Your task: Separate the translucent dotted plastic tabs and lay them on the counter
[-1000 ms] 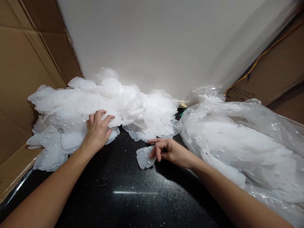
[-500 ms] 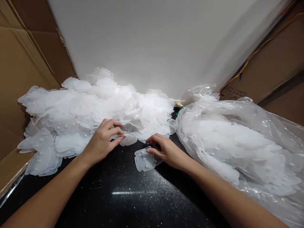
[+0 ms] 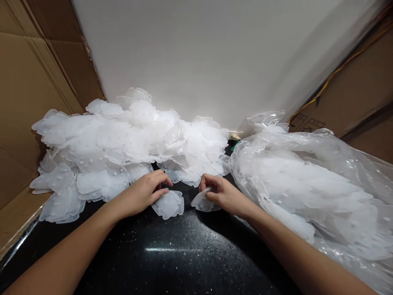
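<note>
Left hand drawn from pile, narrowly parted at sheets; right hand pinching sheet, gap between

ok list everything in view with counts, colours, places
piled plastic pieces: uncountable, translucent white, left to centre
loose plastic pieces: count unclear, translucent white, centre
pinched plastic: at least one, translucent white, centre
large plastic bag: one, clear, right, white pieces inside
smaller bag: one, clear, behind it
unidentified bits: about two, yellowish and green, bag's left
tabletop: one, speckled black, front
wall: one, grey, back
cardboard: two areas, brown, both sides
cord: one, yellow, right
left hand: one, bare, centre, at loose pieces
right hand: one, bare, centre, pinching plastic
</note>
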`<state>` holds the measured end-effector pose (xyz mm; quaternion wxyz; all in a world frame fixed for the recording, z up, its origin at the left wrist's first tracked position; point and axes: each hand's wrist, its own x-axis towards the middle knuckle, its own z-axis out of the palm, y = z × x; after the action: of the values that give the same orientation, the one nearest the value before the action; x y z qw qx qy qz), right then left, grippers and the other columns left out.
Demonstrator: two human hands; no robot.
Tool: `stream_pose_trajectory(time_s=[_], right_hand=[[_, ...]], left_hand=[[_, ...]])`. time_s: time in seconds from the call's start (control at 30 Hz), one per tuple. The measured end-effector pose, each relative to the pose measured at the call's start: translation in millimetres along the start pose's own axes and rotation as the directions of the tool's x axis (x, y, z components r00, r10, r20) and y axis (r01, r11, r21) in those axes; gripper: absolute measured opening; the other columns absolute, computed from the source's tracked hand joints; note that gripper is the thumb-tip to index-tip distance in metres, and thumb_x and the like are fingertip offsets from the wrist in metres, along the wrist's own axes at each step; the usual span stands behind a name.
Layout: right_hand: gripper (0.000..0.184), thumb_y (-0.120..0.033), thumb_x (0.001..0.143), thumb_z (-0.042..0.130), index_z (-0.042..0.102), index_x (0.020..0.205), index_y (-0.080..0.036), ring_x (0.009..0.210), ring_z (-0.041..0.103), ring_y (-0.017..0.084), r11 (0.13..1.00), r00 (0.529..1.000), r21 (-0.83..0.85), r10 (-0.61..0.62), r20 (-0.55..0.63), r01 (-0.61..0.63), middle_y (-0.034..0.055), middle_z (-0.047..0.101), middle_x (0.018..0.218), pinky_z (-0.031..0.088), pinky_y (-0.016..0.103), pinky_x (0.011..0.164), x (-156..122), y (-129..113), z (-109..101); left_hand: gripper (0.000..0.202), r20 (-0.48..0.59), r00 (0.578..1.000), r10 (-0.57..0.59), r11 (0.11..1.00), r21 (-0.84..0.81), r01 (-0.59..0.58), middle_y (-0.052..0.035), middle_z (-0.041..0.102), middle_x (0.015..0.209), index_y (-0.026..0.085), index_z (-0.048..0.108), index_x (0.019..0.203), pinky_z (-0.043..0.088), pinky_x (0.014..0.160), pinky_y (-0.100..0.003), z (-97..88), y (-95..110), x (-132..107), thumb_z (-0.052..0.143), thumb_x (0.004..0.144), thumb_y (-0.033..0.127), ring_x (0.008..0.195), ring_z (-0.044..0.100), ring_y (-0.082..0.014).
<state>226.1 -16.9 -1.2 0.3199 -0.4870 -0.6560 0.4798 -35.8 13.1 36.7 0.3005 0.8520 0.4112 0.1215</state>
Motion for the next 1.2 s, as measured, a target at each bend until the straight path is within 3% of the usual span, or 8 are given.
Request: stream_pose_trajectory(time_s=[0.07, 0.2, 0.37, 0.57, 0.7, 0.97, 1.1, 1.2], right_hand=[[0.012, -0.015, 0.057, 0.044, 0.052, 0.064, -0.020, 0.056, 0.043, 0.014, 0.995, 0.998, 0.094, 0.034, -0.053, -0.029, -0.0014, 0.050, 0.061, 0.032, 0.026, 0.053, 1, -1, 2], [0.018, -0.022, 0.060, 0.042, 0.060, 0.062, -0.020, 0.050, 0.040, 0.014, 0.992, 0.998, 0.112, 0.053, -0.023, -0.050, 0.0004, 0.049, 0.054, 0.029, 0.028, 0.050, -2, -7, 10], [0.019, -0.037, 0.078, 0.057, 0.063, 0.070, -0.021, 0.064, 0.051, 0.017, 1.000, 0.997, -0.022, -0.002, -0.072, 0.000, 0.0016, 0.060, 0.068, 0.038, 0.030, 0.062, -3, -10, 19], [0.020, -0.040, 0.078, 0.068, 0.071, 0.087, -0.023, 0.080, 0.060, 0.022, 1.000, 0.999, -0.001, -0.021, -0.028, 0.021, 0.0041, 0.071, 0.087, 0.045, 0.034, 0.072, 2, -2, 28], [0.020, -0.039, 0.076, 0.070, 0.071, 0.085, -0.021, 0.066, 0.057, 0.017, 1.000, 0.999, -0.029, -0.005, -0.048, 0.004, 0.0030, 0.069, 0.079, 0.044, 0.030, 0.063, 3, 0, 32], [0.023, -0.040, 0.078, 0.065, 0.070, 0.078, -0.018, 0.054, 0.050, 0.013, 0.998, 0.998, -0.002, 0.061, -0.024, -0.061, 0.0025, 0.065, 0.068, 0.039, 0.027, 0.054, 3, -4, 31], [0.023, -0.041, 0.078, 0.066, 0.068, 0.078, -0.018, 0.048, 0.051, 0.013, 0.997, 0.996, 0.021, 0.078, -0.033, -0.078, 0.0000, 0.063, 0.057, 0.039, 0.026, 0.051, 3, -5, 32], [0.024, -0.043, 0.080, 0.065, 0.065, 0.082, -0.019, 0.052, 0.059, 0.015, 0.986, 0.996, 0.145, 0.079, 0.038, -0.083, 0.0000, 0.067, 0.056, 0.045, 0.028, 0.057, 2, -5, 29]], left_hand=[[0.023, -0.018, 0.998, -0.065, 0.998, 0.008, 0.065, -0.0058, 0.061, 0.105, 0.024, 0.065, 0.106, 0.044, 0.080, -0.033, 0.7, -5, 1, 0.055, 0.090, 0.037, 0.094, 0.057, -0.0232], [0.032, 0.104, 0.981, -0.163, 0.984, -0.049, 0.169, -0.0039, 0.061, 0.095, 0.024, 0.067, 0.107, 0.044, 0.076, -0.032, 1.2, 0, 1, 0.069, 0.076, 0.032, 0.087, 0.057, -0.0232], [0.020, 0.013, 0.989, -0.150, 0.977, -0.150, 0.151, -0.0029, 0.061, 0.087, 0.023, 0.069, 0.096, 0.045, 0.072, -0.032, 4.1, 12, 3, 0.062, 0.078, 0.026, 0.084, 0.057, -0.0220], [0.025, -0.031, 0.975, -0.218, 0.889, -0.419, 0.185, -0.0018, 0.063, 0.084, 0.021, 0.067, 0.100, 0.050, 0.067, -0.030, 11.7, 12, 5, 0.064, 0.076, 0.026, 0.073, 0.059, -0.0176], [0.022, -0.034, 0.975, -0.218, 0.855, -0.489, 0.174, -0.0026, 0.065, 0.087, 0.020, 0.068, 0.093, 0.050, 0.069, -0.031, 16.6, 11, 7, 0.068, 0.074, 0.030, 0.074, 0.060, -0.0175], [0.036, 0.036, 0.957, -0.287, 0.759, -0.601, 0.250, -0.0046, 0.066, 0.090, 0.020, 0.065, 0.102, 0.049, 0.073, -0.031, 19.1, 10, 8, 0.050, 0.091, 0.050, 0.080, 0.061, -0.0178], [0.037, 0.067, 0.955, -0.289, 0.691, -0.676, 0.257, -0.0047, 0.066, 0.091, 0.020, 0.062, 0.105, 0.050, 0.075, -0.032, 20.7, 4, 9, 0.051, 0.090, 0.052, 0.078, 0.063, -0.0168], [0.035, 0.056, 0.961, -0.270, 0.704, -0.669, 0.237, -0.0045, 0.066, 0.091, 0.020, 0.061, 0.104, 0.051, 0.076, -0.033, 22.0, 1, 9, 0.052, 0.090, 0.050, 0.079, 0.063, -0.0168]])
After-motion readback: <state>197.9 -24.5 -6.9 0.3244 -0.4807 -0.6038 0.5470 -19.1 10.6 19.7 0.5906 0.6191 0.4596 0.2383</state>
